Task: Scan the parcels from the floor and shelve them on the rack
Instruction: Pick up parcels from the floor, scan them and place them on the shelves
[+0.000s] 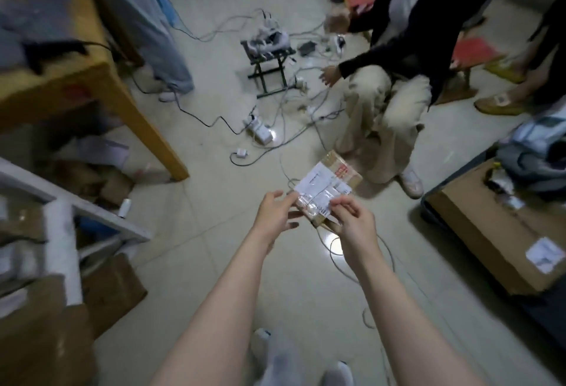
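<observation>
- Right hand: fingertips curled in, pinching the near edge of the parcel at its white label.
- Left hand: fingers loosely spread against the near left corner; whether bearing weight from beneath, cannot tell.
- Parcel itself: a small brown box, held in the air over the floor, label side up, tilted away.
- Best handling, probably: slide the left palm fully under for support, lift the right fingertips off the printed part so no barcode is covered, hold flat and steady for the scan. No scanner in sight, so worth finding first.
- Rack low on the left, white-framed and blurred, brown boxes around it; a turn that way needed for shelving.
- Cables strewn across the floor just beyond; careful footing called for.
- Farther off, a seated person, well apart from the parcel.
</observation>
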A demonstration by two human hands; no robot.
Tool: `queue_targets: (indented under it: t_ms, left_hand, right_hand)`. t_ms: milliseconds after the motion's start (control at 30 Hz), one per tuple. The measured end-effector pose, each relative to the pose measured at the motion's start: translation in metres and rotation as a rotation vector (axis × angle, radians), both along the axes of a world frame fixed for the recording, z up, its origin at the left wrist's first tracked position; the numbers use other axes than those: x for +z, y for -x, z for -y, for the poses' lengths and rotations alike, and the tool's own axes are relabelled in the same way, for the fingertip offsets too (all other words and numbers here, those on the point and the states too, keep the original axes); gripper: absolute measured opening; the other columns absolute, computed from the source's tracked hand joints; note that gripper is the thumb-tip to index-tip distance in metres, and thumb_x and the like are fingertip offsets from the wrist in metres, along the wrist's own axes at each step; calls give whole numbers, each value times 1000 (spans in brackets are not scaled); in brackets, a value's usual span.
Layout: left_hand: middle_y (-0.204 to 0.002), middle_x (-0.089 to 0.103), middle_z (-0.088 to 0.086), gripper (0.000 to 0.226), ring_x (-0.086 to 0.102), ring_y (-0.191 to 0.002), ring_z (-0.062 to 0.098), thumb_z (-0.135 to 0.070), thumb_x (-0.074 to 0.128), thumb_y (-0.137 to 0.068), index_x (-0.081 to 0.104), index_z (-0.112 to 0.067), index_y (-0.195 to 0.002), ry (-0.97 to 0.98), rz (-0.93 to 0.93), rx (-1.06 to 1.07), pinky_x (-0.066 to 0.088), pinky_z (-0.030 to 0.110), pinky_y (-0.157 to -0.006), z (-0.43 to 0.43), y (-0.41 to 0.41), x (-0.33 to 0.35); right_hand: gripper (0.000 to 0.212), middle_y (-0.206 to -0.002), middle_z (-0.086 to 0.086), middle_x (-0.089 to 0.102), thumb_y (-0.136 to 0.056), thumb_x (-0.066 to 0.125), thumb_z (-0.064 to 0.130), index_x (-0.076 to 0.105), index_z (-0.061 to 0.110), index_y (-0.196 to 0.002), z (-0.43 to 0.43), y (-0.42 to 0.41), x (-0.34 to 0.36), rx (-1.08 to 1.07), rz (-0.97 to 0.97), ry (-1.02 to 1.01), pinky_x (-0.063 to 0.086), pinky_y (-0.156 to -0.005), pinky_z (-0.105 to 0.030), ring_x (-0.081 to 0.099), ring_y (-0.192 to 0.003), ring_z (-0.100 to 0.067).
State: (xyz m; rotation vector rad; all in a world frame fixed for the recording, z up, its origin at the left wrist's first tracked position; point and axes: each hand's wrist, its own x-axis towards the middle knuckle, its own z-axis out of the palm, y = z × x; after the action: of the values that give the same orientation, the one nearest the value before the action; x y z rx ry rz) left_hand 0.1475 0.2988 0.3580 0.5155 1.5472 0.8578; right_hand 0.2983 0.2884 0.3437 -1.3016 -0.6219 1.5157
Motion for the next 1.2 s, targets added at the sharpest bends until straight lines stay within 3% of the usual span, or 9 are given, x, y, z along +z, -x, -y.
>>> queue_targets:
  t_ms: [100,300,433,500,567,667,767,1000,1200]
  left_hand:
    - [-97,69,14,36,68,-78,23,-18,58,-101,54,4,-128,-127,30,75,59,35,-75,30,39,80]
    - [-79,72,9,15,71,-74,22,-12,55,-101,66,-7,-91,-152,35,186,57,36,-79,106,146,174]
    - [-99,69,14,13,67,-85,24,-20,62,-96,66,-9,-101,-191,-90,258,56,38,-83,120,220,224]
    - [-105,71,13,36,69,-89,23,-38,73,-86,65,-9,-107,-279,-166,372,59,36,-79,116,251,247]
    - [-116,72,12,60,71,-102,26,-47,78,-79,61,-11,-125,-351,-231,388,58,45,-91,112,273,263]
    - [-109,76,7,37,72,-101,22,-37,66,-95,68,-12,-121,-404,-325,332,58,36,-89,103,287,274]
    - [-109,76,4,38,72,-103,20,-40,64,-95,68,-11,-120,-444,-284,454,59,38,-91,81,290,270]
    - [-107,77,2,31,69,-110,24,-32,70,-92,63,-16,-118,-485,-138,719,53,47,-100,-6,280,271]
    - [-111,70,-4,43,65,-107,14,-12,83,-80,61,-17,-117,-460,-513,678,52,30,-92,-48,297,287]
  right_hand:
    - [24,-91,-18,64,-91,54,-13,58,7,-77,22,38,77,91,-33,-20,59,-80,-47,65,-86,-30]
    - [31,-105,-13,61,-87,62,-11,45,14,-93,44,147,170,208,-62,-75,56,-67,-30,65,-87,-24]
    - [32,-99,-3,70,-86,58,-13,46,14,-97,31,220,213,407,-34,-183,49,-60,-27,63,-83,-18]
    - [29,-95,5,71,-88,56,-11,47,15,-98,19,247,237,557,20,-272,49,-51,-26,64,-79,-14]
    - [26,-106,3,72,-91,54,-9,47,13,-103,4,266,260,727,50,-347,52,-51,-27,67,-83,-14]
    - [28,-115,-1,73,-90,57,-7,49,10,-111,-27,286,280,860,65,-441,56,-64,-38,70,-97,-15]
    - [41,-122,-4,69,-87,69,4,51,13,-123,-62,297,284,798,70,-436,56,-76,-31,66,-110,-19]
    - [61,-116,-10,70,-79,81,18,47,14,-130,-163,305,281,846,29,-308,53,-97,-51,69,-105,-26]
    - [46,-118,-12,69,-87,68,-1,51,12,-127,-227,334,305,1016,43,-503,54,-94,-50,67,-109,-30]
